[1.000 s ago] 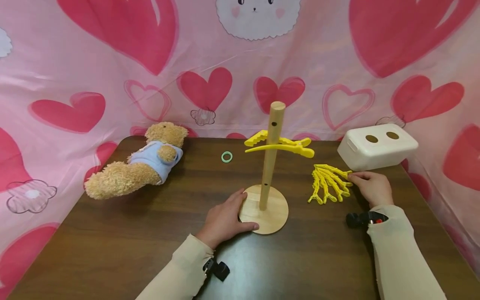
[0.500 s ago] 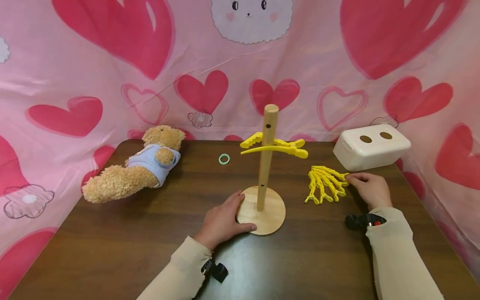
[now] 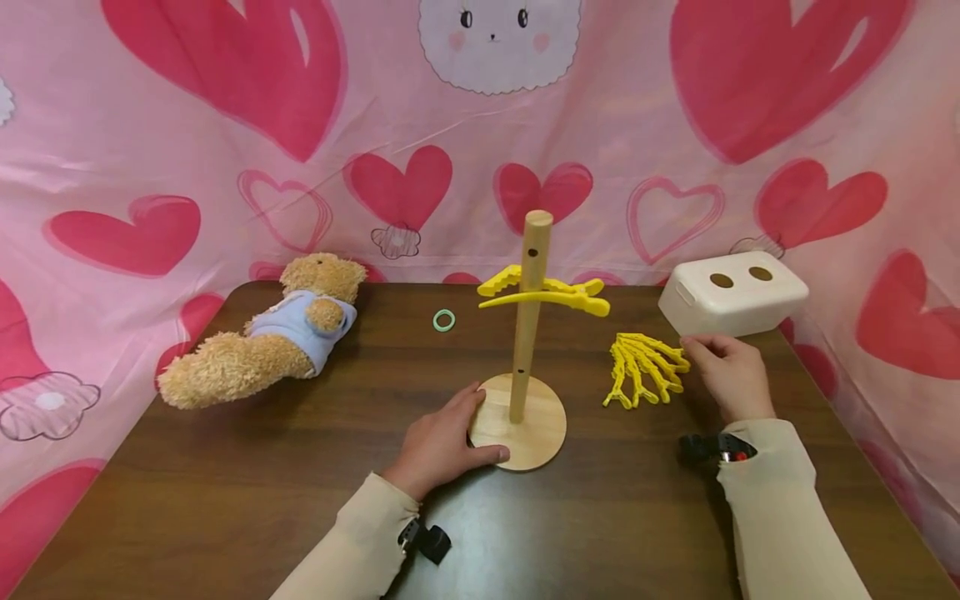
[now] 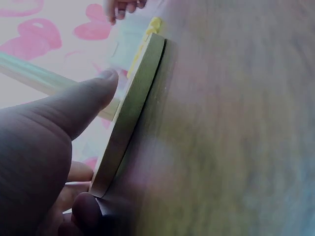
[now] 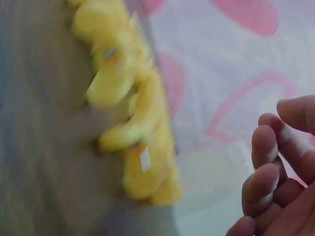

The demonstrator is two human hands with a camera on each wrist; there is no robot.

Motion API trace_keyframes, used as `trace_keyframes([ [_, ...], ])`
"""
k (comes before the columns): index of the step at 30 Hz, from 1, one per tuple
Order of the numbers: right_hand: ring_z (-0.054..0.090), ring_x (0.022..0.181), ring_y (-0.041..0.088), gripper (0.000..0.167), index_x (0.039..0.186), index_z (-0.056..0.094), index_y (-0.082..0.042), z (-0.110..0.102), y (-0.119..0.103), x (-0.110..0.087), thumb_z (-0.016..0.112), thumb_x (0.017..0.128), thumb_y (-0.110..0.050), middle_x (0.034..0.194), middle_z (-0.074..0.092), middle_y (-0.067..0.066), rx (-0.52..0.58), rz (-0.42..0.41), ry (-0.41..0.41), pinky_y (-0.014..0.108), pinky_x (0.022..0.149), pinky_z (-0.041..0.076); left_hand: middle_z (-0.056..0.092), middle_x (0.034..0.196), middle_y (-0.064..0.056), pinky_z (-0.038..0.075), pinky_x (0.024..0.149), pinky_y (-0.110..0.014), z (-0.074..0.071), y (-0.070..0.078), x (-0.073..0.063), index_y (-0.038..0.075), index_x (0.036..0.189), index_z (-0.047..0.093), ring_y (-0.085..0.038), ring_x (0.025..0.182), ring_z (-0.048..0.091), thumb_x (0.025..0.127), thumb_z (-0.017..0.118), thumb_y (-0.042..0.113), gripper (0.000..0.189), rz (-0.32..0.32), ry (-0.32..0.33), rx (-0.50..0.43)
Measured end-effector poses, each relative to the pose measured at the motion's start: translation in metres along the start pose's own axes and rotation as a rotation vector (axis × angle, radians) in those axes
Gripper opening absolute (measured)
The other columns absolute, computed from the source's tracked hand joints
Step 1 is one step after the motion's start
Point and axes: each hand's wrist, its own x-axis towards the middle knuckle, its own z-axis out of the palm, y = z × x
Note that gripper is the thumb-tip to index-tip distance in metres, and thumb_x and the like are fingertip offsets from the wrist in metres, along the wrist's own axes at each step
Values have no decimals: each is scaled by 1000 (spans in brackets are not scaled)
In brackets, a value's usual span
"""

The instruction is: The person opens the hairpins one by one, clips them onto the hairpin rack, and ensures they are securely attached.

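Note:
My left hand [image 3: 446, 446] grips the edge of the round base of a wooden stand [image 3: 547, 429], its thumb on top and its fingers curled at the rim, as the left wrist view shows. The stand's post rises upright. A yellow alligator hair clip [image 3: 585, 302] is clamped across the upper post, one arm in front and one behind. To the right, several more yellow alligator clips [image 3: 637, 367] lie fanned out on the table. My right hand [image 3: 727, 375] hovers beside their right end. In the right wrist view its fingers are loosely bent, with nothing between them and a gap from the clips.
A white box [image 3: 731, 287] with two round holes on top stands at the back right. A teddy bear [image 3: 300, 325] in a blue top lies at the left. A small green ring [image 3: 444, 320] lies behind the stand. A pink heart-patterned cloth [image 3: 420, 108] hangs behind the table.
The right hand has let go of the clip end it was pinching and lifted slightly off the clips. The left hand keeps its hold on the base. The head view has shifted slightly.

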Motion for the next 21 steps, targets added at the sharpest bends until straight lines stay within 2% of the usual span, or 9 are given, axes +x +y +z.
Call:
trace_keyframes([
  [5, 52, 100, 22, 59, 128, 66, -2, 1, -23, -16, 56, 99, -52, 118, 64, 13, 11, -101, 43, 32, 81, 44, 35, 161, 0, 49, 87, -55, -1, 0, -1, 15, 153, 44, -35, 125, 58, 76, 74, 70, 99, 9, -9, 7],
  [12, 54, 89, 13, 43, 118, 70, 0, 2, -56, -41, 64, 98, -38, 92, 66, -11, 88, -261, 122, 21, 75, 43, 36, 161, -1, 49, 86, -55, -1, 1, 0, 15, 152, 45, -35, 123, 59, 75, 76, 68, 98, 8, -13, 15],
  [17, 58, 92, 10, 37, 120, 70, 1, 5, -81, -61, 65, 99, -30, 96, 67, -18, 148, -341, 117, 16, 80, 45, 36, 161, 0, 49, 86, -54, -1, 1, 0, 15, 152, 45, -35, 121, 60, 76, 76, 68, 98, 11, -6, 16],
  [21, 62, 96, 12, 32, 121, 70, 1, 12, -96, -74, 65, 99, -23, 103, 70, -12, 235, -399, 108, 16, 83, 48, 36, 161, -1, 49, 86, -55, -1, 1, 0, 15, 152, 45, -36, 121, 60, 75, 76, 67, 98, 10, -8, 17],
])
